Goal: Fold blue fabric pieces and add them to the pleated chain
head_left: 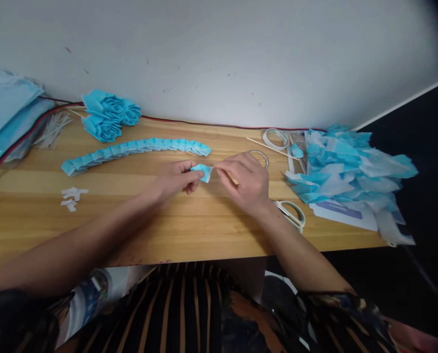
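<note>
My left hand [184, 177] is closed, its thumb and fingers gripping a small folded blue paper piece [206, 172] just above the table. Opposite it, my right hand [245, 179] pinches at the pointed upper right corner of the same piece; its fingertips partly hide that corner. Beyond both hands lies a long curved row of overlapping folded blue paper pieces [141, 146]. Scissors with pale handles [294, 215] rest beside my right wrist, their blades hidden by the arm.
Blue paper roses [106, 115] lie at the back left, near thin strips [53, 128] and packed blue sheets [5, 108]. White scraps [71, 196] sit at left. Tape rolls [275, 139], a wooden stick [266, 145] and a heap of blue-white paper petals [351, 166] occupy the right.
</note>
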A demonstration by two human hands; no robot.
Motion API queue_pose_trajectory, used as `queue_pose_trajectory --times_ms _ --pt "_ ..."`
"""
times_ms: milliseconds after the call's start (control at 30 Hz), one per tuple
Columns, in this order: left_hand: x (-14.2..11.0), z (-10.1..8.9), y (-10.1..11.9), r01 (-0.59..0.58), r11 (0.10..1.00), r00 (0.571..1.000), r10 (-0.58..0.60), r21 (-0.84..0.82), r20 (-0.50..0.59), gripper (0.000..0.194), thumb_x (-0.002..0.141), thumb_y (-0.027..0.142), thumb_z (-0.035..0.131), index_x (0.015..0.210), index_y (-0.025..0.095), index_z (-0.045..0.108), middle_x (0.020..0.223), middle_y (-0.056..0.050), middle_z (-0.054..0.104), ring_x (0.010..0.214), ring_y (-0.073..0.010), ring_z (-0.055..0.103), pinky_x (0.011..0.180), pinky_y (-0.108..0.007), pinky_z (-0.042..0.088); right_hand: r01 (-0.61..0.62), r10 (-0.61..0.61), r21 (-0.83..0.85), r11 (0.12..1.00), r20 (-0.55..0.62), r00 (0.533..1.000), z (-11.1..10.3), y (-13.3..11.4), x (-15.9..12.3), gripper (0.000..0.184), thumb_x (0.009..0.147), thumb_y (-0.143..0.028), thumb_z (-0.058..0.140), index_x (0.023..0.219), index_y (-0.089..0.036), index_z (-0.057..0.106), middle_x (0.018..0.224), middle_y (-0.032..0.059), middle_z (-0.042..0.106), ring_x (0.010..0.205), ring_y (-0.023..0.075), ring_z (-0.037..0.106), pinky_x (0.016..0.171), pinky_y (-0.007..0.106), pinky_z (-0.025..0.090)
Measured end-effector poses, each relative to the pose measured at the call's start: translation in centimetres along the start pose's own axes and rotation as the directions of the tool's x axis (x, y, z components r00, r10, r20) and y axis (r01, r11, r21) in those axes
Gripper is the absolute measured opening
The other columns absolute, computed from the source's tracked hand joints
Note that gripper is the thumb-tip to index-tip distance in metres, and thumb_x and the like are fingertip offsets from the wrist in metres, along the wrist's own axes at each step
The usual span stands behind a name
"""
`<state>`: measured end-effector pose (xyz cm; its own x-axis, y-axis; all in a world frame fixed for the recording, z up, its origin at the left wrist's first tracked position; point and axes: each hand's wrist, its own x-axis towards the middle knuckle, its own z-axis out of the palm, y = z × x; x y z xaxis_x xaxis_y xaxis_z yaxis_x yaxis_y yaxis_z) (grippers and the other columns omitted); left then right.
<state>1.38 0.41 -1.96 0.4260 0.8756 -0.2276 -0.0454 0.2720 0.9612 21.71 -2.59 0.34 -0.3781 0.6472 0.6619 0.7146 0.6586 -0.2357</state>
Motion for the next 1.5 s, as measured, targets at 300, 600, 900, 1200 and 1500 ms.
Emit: queue_pose_trajectory --times_ms 300,600,900,1200,1500 --pt "0.0 0.3 0.5 0.055 0.997 0.998 -0.055 -0.047 -0.003 0.016 0.086 0.015 0.065 0.071 0.017 0.059 0.054 0.003 0.057 0.048 -0.0076 0.049 0.048 -0.019 0.038 0.184 -0.198 -0.112 0.977 -0.136 0.971 1.6 0.0 -0.4 0.015 0.095 -0.009 0.062 0.096 -0.022 0.069 0.081 0.0028 0.072 0.076 0.0184 0.063 0.068 0.034 0.049" --pt "-0.1 0.2 0.6 0.054 0.997 0.999 -0.054 -0.051 0.009 0.019 0.087 0.015 0.064 0.07 0.017 0.059 0.053 0.003 0.056 0.048 -0.0072 0.049 0.048 -0.019 0.038 0.207 -0.225 -0.139 0.968 -0.132 0.965 2.0 0.0 -0.4 0.016 0.096 -0.009 0.062 0.098 -0.023 0.068 0.081 0.0023 0.072 0.078 0.0185 0.065 0.067 0.033 0.05" --pt "0.1 0.2 0.3 0.065 0.989 0.998 -0.064 -0.129 0.01 0.016 0.086 0.015 0.066 0.071 0.016 0.061 0.053 0.003 0.057 0.047 -0.007 0.049 0.047 -0.02 0.037 0.213 -0.226 -0.126 0.969 -0.102 0.969 2.0 0.0 -0.4 0.015 0.096 -0.009 0.062 0.093 -0.022 0.068 0.083 0.0028 0.075 0.076 0.0177 0.062 0.068 0.032 0.05" --pt "0.2 0.0 0.0 0.045 0.989 0.999 -0.045 -0.141 0.001 0.019 0.087 0.014 0.067 0.069 0.016 0.06 0.053 0.003 0.057 0.046 -0.007 0.049 0.046 -0.019 0.038 0.221 -0.231 -0.123 0.967 -0.07 0.97 2.1 0.0 -0.5 0.013 0.094 -0.008 0.064 0.094 -0.02 0.069 0.085 0.0041 0.076 0.076 0.0181 0.062 0.066 0.031 0.051" --pt "0.2 0.1 0.0 0.045 0.983 0.999 -0.042 -0.18 0.023 0.017 0.087 0.013 0.068 0.072 0.015 0.061 0.056 0.002 0.057 0.048 -0.0069 0.05 0.048 -0.018 0.039 0.214 -0.219 -0.105 0.971 -0.043 0.975 2.0 0.1 -0.5 0.014 0.096 -0.01 0.063 0.095 -0.02 0.073 0.087 0.004 0.077 0.078 0.0178 0.064 0.066 0.03 0.052"
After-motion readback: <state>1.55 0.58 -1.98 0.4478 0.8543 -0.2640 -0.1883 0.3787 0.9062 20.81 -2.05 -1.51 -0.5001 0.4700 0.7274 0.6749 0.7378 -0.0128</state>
